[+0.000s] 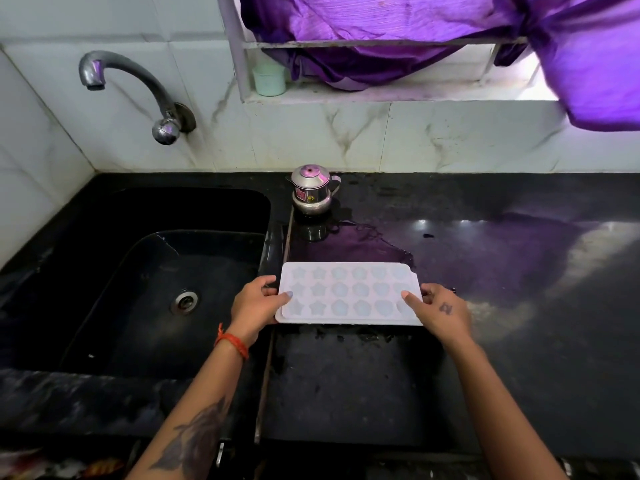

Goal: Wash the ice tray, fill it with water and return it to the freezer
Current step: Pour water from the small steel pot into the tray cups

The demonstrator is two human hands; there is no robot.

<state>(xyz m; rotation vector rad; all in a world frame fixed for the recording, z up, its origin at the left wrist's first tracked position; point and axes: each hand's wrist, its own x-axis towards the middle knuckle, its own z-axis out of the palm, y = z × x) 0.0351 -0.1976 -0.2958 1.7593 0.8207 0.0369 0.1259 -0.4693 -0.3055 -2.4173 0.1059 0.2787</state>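
A white ice tray [349, 292] with star and round moulds lies level over the black counter [519, 306], just right of the sink [145, 289]. My left hand [254, 306] grips its left end, thumb on top. My right hand [440, 308] grips its right end the same way. I cannot tell whether the tray rests on the counter or is held just above it. The moulds look pale blue. The tap [128, 84] on the back wall points left over the sink, with no water running.
A small steel pot with a lid [311, 192] stands on the counter behind the tray. The counter there is wet with a puddle [363, 240]. Purple cloth [381, 36] hangs at the window ledge, where a pale cup [269, 79] stands.
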